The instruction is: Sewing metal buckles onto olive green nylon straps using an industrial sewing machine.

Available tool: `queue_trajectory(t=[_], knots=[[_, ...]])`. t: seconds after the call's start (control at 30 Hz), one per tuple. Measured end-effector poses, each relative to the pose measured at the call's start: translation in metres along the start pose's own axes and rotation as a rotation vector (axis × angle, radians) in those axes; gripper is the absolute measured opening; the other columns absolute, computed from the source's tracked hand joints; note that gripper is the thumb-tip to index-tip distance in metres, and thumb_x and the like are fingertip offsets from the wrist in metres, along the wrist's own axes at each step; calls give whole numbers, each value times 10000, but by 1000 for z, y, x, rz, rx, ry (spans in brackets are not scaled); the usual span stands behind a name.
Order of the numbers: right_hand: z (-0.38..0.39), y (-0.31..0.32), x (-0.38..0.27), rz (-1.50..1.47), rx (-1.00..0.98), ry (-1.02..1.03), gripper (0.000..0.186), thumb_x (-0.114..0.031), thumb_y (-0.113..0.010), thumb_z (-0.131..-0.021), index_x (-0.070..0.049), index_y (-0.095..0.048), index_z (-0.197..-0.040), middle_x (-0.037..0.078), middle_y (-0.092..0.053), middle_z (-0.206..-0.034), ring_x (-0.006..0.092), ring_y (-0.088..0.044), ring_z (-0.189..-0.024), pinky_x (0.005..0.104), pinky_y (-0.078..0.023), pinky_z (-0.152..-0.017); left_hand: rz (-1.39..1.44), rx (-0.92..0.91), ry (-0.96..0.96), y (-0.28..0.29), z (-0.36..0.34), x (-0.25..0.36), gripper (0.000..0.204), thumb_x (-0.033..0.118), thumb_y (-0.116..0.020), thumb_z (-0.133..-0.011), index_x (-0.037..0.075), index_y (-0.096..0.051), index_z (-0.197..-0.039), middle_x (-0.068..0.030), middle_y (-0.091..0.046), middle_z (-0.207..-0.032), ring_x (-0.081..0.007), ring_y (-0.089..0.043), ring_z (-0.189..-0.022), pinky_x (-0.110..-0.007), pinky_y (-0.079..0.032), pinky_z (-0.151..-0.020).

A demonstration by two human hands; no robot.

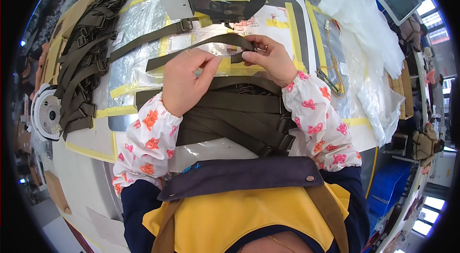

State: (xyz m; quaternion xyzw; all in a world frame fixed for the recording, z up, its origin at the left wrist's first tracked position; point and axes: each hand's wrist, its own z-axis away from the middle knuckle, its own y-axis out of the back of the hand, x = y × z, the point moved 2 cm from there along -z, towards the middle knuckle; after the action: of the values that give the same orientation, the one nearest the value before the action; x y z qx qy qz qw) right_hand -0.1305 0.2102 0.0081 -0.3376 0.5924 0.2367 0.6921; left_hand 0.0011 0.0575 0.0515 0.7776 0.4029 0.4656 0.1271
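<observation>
My right hand (270,59) pinches the folded end of a dark olive webbing strap (225,40) between thumb and fingers. A dark piece, perhaps a buckle, shows partly at the fold. My left hand (189,78) is closed just left of it, in front of the same strap; its fingertips are hidden, so what they grip cannot be made out. Beyond both hands stands a sewing machine head (225,1). Another strap (148,40) with a metal buckle (185,25) lies on the left, running toward the machine. Below my hands lies a pile of folded straps (225,119).
A long heap of buckled straps (88,47) covers the table's left side, beside a small white fan (49,114). Yellow tape (124,89) edges clear plastic sheets on the table. Crumpled plastic (357,28) and a cord with a tool (330,80) lie to the right.
</observation>
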Motion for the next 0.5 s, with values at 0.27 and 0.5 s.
queue_trajectory(t=[0.27,0.5], knots=[[-11,-7,16,373,94,140,537,-73,-704,-739,59,-450,-1193,70,-586,-872,93,-569,-764,209,-468,-683,644,-224,772,-59,-4,-50,266,231,-556,-865,-35,-554,-866,-59,-602,-666,-90,-547,-526,-203,-452,-492],[-20,-7,25,526,241,362,537,-182,-771,-633,22,-561,-1084,102,-608,-812,155,-592,-643,260,-491,-594,617,-129,770,-76,-24,-68,212,177,-616,-783,-33,-603,-814,-84,-623,-666,-150,-610,-562,-254,-480,-498]])
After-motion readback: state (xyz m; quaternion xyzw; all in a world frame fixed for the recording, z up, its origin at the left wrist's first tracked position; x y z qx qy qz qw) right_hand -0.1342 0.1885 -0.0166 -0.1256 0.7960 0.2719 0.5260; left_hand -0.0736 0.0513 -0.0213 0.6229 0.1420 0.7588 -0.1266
